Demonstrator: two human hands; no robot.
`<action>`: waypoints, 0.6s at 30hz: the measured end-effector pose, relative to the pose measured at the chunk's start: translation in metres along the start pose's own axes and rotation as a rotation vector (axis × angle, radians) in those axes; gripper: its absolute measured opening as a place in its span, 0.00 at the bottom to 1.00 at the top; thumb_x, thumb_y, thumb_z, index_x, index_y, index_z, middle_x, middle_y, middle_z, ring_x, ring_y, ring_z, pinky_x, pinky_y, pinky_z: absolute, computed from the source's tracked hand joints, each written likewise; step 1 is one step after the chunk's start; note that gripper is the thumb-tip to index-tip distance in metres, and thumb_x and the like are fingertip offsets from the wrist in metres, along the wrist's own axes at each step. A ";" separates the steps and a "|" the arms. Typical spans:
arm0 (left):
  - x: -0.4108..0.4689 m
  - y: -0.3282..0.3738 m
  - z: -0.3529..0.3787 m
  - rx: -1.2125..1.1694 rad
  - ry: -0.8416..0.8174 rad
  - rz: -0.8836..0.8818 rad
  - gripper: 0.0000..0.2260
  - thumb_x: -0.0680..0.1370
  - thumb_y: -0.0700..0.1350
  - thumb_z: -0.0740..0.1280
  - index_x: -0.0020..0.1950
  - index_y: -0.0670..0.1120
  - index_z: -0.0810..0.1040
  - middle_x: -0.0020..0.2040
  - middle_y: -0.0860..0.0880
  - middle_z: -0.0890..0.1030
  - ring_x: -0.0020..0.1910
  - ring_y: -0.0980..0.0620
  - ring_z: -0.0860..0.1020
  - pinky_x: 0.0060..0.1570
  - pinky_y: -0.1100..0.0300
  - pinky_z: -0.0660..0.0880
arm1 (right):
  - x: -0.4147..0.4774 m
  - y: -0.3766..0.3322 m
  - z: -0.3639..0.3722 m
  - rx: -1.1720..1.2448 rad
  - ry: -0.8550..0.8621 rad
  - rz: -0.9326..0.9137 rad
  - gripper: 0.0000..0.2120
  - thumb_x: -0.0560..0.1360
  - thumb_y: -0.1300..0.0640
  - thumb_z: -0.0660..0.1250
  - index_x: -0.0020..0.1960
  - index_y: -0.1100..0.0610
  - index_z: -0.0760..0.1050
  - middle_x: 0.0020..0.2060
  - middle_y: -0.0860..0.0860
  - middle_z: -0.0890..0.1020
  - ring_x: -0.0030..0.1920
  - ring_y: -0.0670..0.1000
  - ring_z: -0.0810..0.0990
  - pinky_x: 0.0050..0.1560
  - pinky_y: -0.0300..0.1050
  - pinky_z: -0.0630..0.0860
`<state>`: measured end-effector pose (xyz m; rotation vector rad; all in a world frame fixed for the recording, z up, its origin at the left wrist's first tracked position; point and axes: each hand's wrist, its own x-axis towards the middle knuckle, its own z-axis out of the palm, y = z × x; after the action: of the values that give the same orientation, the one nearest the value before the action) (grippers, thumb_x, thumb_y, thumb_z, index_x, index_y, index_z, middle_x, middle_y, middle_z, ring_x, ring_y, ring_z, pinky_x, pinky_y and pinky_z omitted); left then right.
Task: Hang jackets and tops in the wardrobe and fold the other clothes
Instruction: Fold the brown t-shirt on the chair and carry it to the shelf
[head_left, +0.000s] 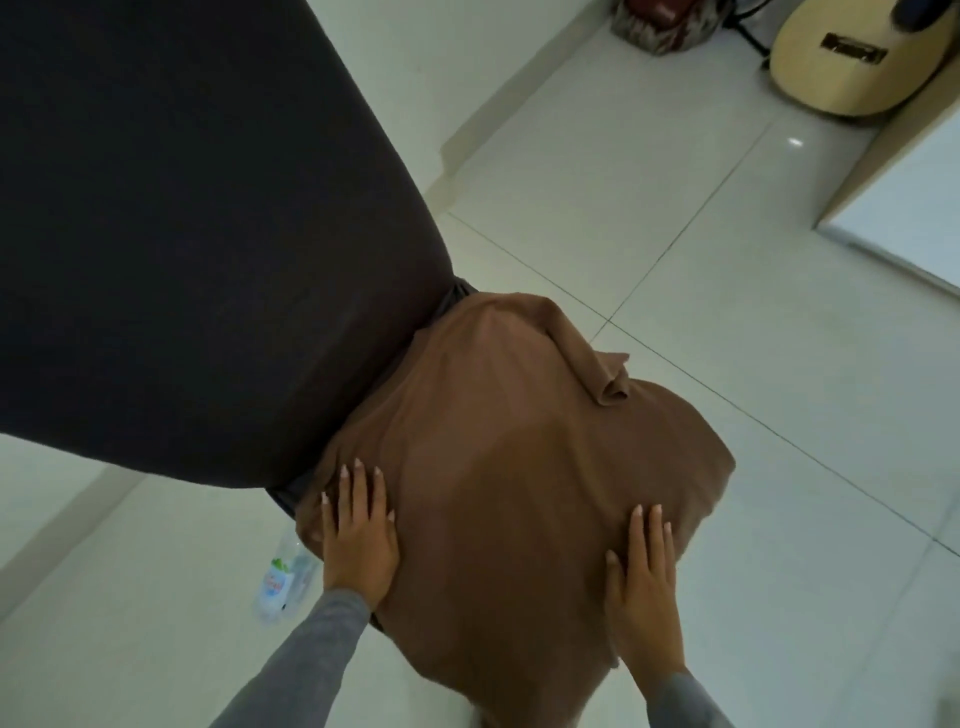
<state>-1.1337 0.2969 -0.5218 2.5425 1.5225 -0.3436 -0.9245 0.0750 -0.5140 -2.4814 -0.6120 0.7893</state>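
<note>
Smoothing brown garment (519, 415), draped over hidden support above tiled floor (675, 218), touching dark cloth (182, 208). Left hand (358, 530) flat on near-left edge, right hand (644, 566) flat on near-right side. Both released, fingers straight, grasping nothing. Best to sweep outward from centre with even pressure. Flatten bunched fold at far edge (perhaps sleeve) before folding. Avoid dragging fabric off support.

This is a lived-in room of a home. A guitar (852, 67) leans at the far edge of the white tiled floor (675, 197) near a soft bag (660, 26). A plastic bottle (278, 577) sits on the tiles, a white cabinet (904, 208) stands at right, and a brown garment (519, 467) lies spread out.
</note>
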 end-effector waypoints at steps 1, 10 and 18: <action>0.002 -0.001 -0.001 -0.012 -0.017 -0.020 0.26 0.78 0.50 0.49 0.68 0.36 0.70 0.68 0.33 0.69 0.68 0.35 0.67 0.62 0.36 0.65 | -0.004 0.003 0.002 0.062 0.012 0.054 0.29 0.81 0.54 0.54 0.76 0.53 0.44 0.77 0.48 0.46 0.77 0.51 0.44 0.75 0.51 0.49; -0.015 -0.021 -0.010 -0.308 0.121 -0.163 0.28 0.77 0.46 0.66 0.72 0.35 0.62 0.73 0.34 0.59 0.72 0.34 0.59 0.70 0.41 0.59 | -0.082 0.030 0.037 0.510 -0.159 0.533 0.30 0.78 0.37 0.48 0.76 0.51 0.55 0.72 0.55 0.67 0.69 0.61 0.68 0.69 0.56 0.64; -0.022 -0.055 -0.004 -0.922 0.099 -0.477 0.18 0.80 0.40 0.61 0.68 0.35 0.64 0.63 0.34 0.72 0.60 0.36 0.73 0.61 0.46 0.71 | -0.124 0.017 0.084 1.155 -0.197 1.067 0.35 0.77 0.33 0.44 0.74 0.56 0.59 0.67 0.58 0.70 0.64 0.62 0.70 0.55 0.57 0.69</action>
<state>-1.1920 0.3048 -0.5125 1.5007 1.7494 0.3723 -1.0633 0.0199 -0.5334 -1.4558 0.9908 1.2425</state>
